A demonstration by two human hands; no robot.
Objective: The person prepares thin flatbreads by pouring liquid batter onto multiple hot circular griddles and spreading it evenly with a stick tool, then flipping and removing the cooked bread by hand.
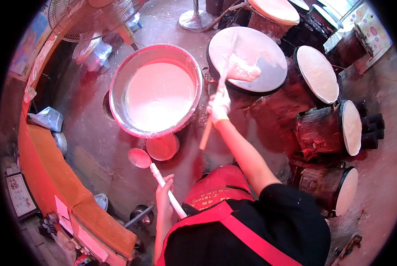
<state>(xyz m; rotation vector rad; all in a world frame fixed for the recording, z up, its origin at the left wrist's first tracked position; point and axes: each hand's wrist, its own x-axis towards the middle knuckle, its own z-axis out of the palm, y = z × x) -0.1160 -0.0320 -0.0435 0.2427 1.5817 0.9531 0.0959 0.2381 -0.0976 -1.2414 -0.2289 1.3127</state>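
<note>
My right hand (219,105), looking pale as if gloved, is closed round a long wooden spreader (206,134). The tool's far end reaches over a round griddle (269,71), beside a thick lump of white batter (242,68). A thin pale film covers part of the plate. In my left hand (164,195) is the white handle of a ladle (176,205); its round bowl hangs near a small bucket (163,147). Left of the griddle, a large metal tub (115,106) holds pale liquid batter (160,97), tinted pink by the light.
More round griddles on drum stands curve along my right, with pale sheets on several, such as this one (318,74). A fan (91,17) stands at the far left. An orange curved counter (52,164) runs down the left side. A metal pole base (195,20) stands beyond the tub.
</note>
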